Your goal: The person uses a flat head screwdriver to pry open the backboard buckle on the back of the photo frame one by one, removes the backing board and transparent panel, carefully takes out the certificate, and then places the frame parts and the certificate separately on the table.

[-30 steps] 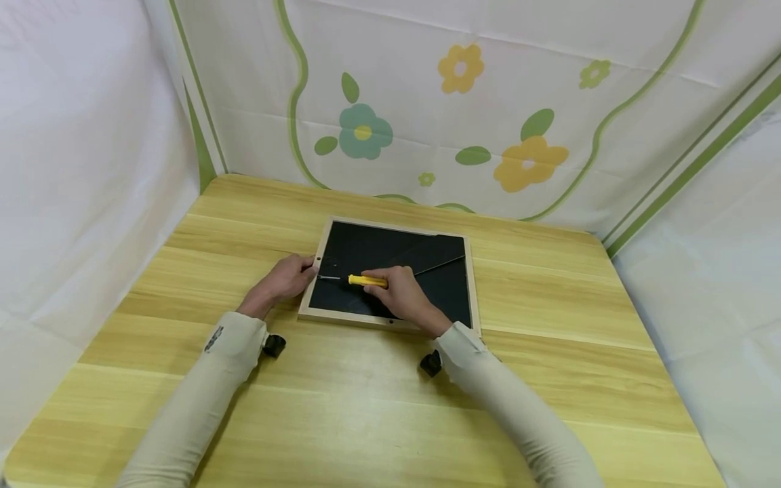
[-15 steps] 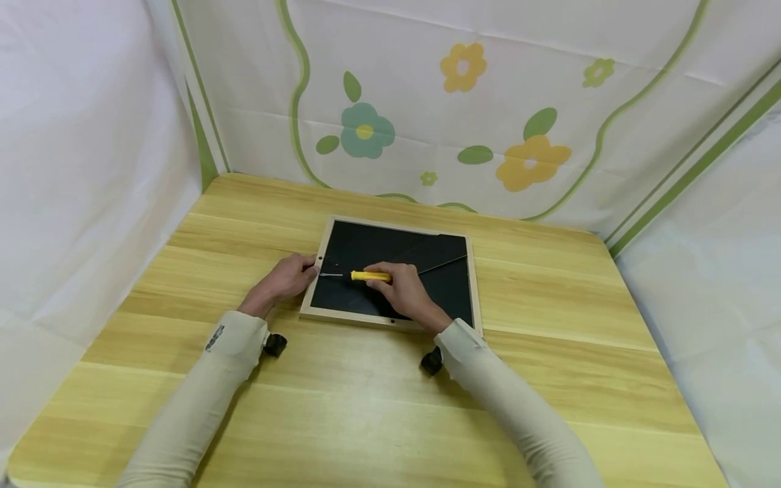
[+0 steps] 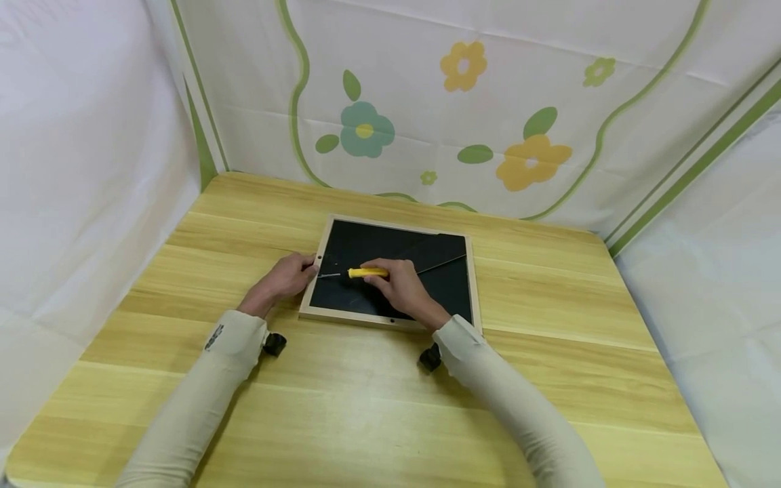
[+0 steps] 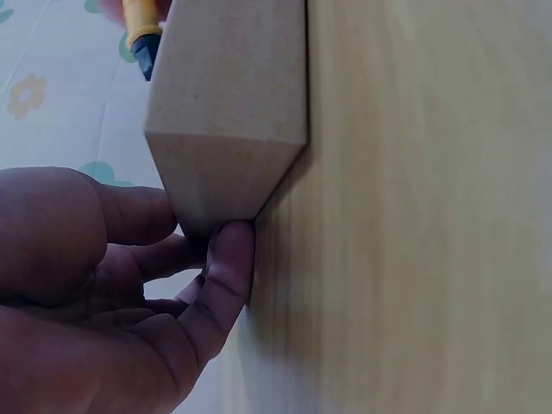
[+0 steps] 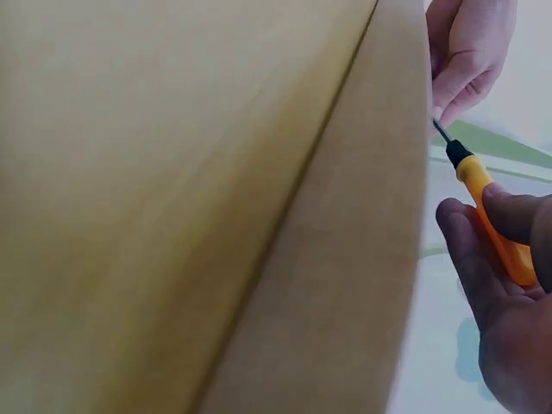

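A picture frame with a pale wooden rim (image 3: 348, 317) lies face down on the table, its black back board (image 3: 372, 240) upward. A diagonal flap edge crosses the board on the right. My left hand (image 3: 287, 276) pinches the frame's left side; in the left wrist view the thumb and a finger meet its wooden corner (image 4: 228, 86). Over the board, my right hand (image 3: 403, 285) holds a screwdriver (image 3: 366, 272) by its yellow handle. The metal shaft points left, with its tip at the left rim beside my left thumb. Whether the tip touches anything is too small to tell.
The wooden table (image 3: 366, 407) extends around the frame on all sides. White cloth walls (image 3: 409, 88) with printed flowers rise behind and at both sides. A small black camera (image 3: 274, 344) sits at the left wrist, another camera (image 3: 430, 358) at the right.
The right hand and screwdriver have shifted slightly, with the handle moving a little left and up since half a second ago. The left hand and the frame stay put.
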Demonstrator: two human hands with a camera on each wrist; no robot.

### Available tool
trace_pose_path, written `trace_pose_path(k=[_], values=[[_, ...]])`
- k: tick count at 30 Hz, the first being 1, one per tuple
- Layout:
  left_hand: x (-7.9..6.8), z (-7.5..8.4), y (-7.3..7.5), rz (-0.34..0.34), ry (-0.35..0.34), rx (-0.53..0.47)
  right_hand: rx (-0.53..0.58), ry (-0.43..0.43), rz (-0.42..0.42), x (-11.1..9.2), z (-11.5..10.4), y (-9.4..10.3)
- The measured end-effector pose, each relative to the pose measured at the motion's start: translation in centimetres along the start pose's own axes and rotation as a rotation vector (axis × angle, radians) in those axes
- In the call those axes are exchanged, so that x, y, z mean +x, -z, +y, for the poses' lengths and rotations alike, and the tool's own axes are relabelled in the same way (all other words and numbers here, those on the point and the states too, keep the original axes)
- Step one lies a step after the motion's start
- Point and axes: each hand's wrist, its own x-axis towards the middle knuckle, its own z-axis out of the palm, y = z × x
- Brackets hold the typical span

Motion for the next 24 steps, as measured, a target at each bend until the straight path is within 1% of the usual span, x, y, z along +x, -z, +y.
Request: trace_pose_path(k=[2,6,9,12,15,18,22,24], values=[[0.0,0.0,0.0,0.004,-0.001,0.0,-0.002,0.028,0.008,0.3,-0.4,0.1],[0.0,-0.1,0.0,0.016,-0.008,0.001,0.038,0.076,0.052,1.1,-1.4,0.1],[0.0,-0.2,0.0,0.021,-0.019,0.001,0.087,0.07,0.082,1.4,-2.0,-0.1],[0.1,-0.2,0.0,0.02,-0.024,-0.005,0.116,0.076,0.091,1.6,-2.7,-0.2],[0.2,-0.2,0.0,0.029,-0.033,-0.011,0.099,0.133,0.077,2.1,-3.6,-0.2],[0.3,-0.3,0.1,0.033,-0.056,-0.002,0.063,0.187,0.041,2.9,-4.7,0.0],[0.3,-0.4,0.1,0.013,-0.073,0.019,0.038,0.215,-0.018,3.7,-5.8,0.2],[0.4,-0.4,0.1,0.006,-0.077,0.03,0.037,0.232,-0.027,3.9,-6.1,0.1]])
